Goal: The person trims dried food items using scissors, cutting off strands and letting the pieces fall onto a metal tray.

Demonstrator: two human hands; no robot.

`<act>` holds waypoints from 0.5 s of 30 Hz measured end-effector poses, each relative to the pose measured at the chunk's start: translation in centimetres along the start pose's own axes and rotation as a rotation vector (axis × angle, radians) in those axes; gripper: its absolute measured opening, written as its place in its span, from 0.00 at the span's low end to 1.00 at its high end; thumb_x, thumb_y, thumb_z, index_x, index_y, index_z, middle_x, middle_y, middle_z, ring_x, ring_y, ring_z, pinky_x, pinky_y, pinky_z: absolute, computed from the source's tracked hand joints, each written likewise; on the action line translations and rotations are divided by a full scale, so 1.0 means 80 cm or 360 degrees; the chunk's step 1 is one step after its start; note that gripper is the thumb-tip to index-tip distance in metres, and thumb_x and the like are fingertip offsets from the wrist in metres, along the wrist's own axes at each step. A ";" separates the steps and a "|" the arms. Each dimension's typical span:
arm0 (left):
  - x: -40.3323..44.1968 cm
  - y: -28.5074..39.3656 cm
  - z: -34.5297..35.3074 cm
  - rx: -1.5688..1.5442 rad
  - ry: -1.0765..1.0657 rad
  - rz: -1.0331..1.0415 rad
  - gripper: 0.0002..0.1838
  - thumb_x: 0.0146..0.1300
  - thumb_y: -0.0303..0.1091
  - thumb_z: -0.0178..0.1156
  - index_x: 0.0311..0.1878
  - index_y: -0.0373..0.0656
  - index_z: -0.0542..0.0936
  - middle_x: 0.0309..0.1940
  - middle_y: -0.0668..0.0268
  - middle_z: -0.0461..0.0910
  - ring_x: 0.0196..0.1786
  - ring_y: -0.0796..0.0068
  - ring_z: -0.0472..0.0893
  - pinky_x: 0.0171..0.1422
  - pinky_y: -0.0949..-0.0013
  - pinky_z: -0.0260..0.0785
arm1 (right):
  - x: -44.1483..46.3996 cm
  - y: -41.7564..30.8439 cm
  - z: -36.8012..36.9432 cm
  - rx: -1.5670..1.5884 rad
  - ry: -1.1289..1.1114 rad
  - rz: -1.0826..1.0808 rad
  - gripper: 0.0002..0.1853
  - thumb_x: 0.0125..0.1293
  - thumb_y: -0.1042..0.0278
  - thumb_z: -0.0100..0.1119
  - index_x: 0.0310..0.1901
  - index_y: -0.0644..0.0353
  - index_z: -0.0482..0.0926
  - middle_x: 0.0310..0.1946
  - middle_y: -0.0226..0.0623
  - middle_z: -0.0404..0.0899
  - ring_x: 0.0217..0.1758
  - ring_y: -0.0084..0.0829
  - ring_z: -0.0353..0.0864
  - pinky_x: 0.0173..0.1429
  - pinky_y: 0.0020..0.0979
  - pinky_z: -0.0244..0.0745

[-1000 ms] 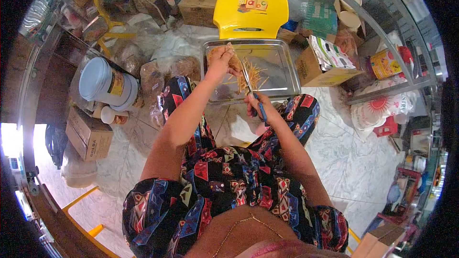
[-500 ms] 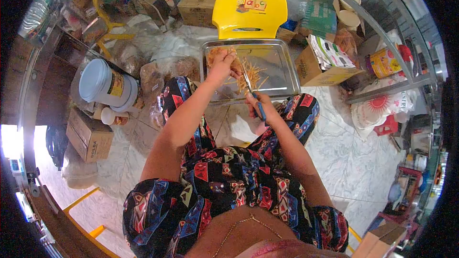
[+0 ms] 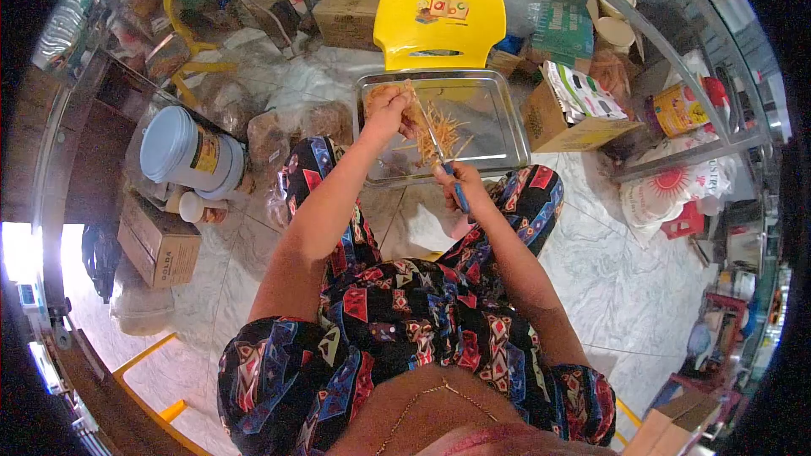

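Note:
My left hand (image 3: pixel 387 110) is closed around an orange-brown, thin sheet-like piece (image 3: pixel 411 100) over the left part of a clear tray (image 3: pixel 517 122). What the piece is made of I cannot make out. In my right hand (image 3: pixel 465 184) is a pair of scissors (image 3: pixel 459 196) with blue handles. Its blades point up and left, against the edge of the piece beside my left fingers. Thin, straw-coloured strips (image 3: pixel 446 128) lie heaped in the tray, around and just right of the blades. My fingers partly hide the piece.
A yellow chair back (image 3: pixel 441 17) stands behind the tray. To the left are a white-blue bucket (image 3: pixel 182 148), a small white tub (image 3: pixel 201 208) and a cardboard box (image 3: pixel 159 241). Right of the tray stands an open carton (image 3: pixel 574 118) with packets. Metal shelf bars cross the far right.
The scissor handles look closer together now, and my right hand has shifted very slightly. My left hand keeps its hold on the piece, its fingers slightly shifted.

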State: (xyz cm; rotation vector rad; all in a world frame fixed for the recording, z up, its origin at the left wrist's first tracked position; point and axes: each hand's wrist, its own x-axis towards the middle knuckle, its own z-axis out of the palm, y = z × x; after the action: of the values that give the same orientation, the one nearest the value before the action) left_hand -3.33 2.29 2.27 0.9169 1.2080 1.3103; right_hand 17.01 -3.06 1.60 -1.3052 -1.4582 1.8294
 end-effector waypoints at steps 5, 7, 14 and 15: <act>-0.006 0.006 0.006 -0.0068 -0.0055 -0.0090 0.10 0.62 0.35 0.47 0.40 0.37 0.68 0.24 0.60 0.73 0.17 0.71 0.76 0.15 0.73 0.69 | 0.004 0.004 0.001 -0.0080 -0.0078 -0.0018 0.20 0.62 0.51 0.50 0.30 0.64 0.69 0.14 0.30 0.65 0.13 0.23 0.66 0.18 0.24 0.65; -0.006 -0.009 0.009 0.0113 -0.0143 0.0018 0.09 0.62 0.34 0.46 0.38 0.37 0.68 0.24 0.62 0.72 0.17 0.71 0.76 0.15 0.73 0.69 | 0.008 0.008 0.000 -0.0099 -0.0112 -0.0036 0.20 0.62 0.51 0.49 0.31 0.65 0.69 0.14 0.31 0.65 0.14 0.23 0.67 0.19 0.24 0.66; -0.013 -0.021 0.021 -0.0095 -0.0193 -0.0066 0.10 0.62 0.36 0.49 0.41 0.40 0.70 0.28 0.67 0.73 0.27 0.74 0.77 0.18 0.71 0.71 | 0.009 0.013 0.003 0.0056 -0.0009 -0.0121 0.23 0.59 0.47 0.51 0.30 0.64 0.69 0.10 0.31 0.66 0.11 0.24 0.68 0.15 0.25 0.63; -0.014 -0.019 0.022 -0.0094 -0.0195 -0.0047 0.10 0.62 0.36 0.49 0.41 0.40 0.70 0.28 0.67 0.73 0.27 0.73 0.77 0.19 0.71 0.71 | 0.009 0.012 0.003 0.0054 -0.0010 -0.0121 0.23 0.59 0.47 0.51 0.30 0.64 0.69 0.10 0.31 0.66 0.11 0.24 0.68 0.15 0.25 0.63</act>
State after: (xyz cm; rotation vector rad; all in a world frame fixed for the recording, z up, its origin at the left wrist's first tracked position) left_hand -1.17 1.31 1.24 0.9198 1.0790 1.2418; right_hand 16.69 -2.88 0.38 -1.2123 -1.4535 1.8030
